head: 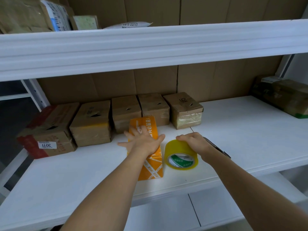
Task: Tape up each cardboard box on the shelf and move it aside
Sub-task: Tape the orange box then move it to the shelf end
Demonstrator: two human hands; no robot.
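Closest to me I see the white shelf board (pixel 83 172), its front lip running across the lower view. On it my left hand (pixel 143 140) lies flat on top of the orange cardboard box (pixel 150 164), fingers spread wide. Just beside the box on the right, my right hand (pixel 195 142) curls over the yellow tape roll (pixel 180 157), which stands on edge and tilts a little. Behind them, a row of five brown cardboard boxes (pixel 126 112) lines the corrugated cardboard back panel (pixel 216 80). Far right sits a dark taped parcel (pixel 283 95). Above runs the upper white shelf (pixel 150 47), carrying more parcels (pixel 55 14).
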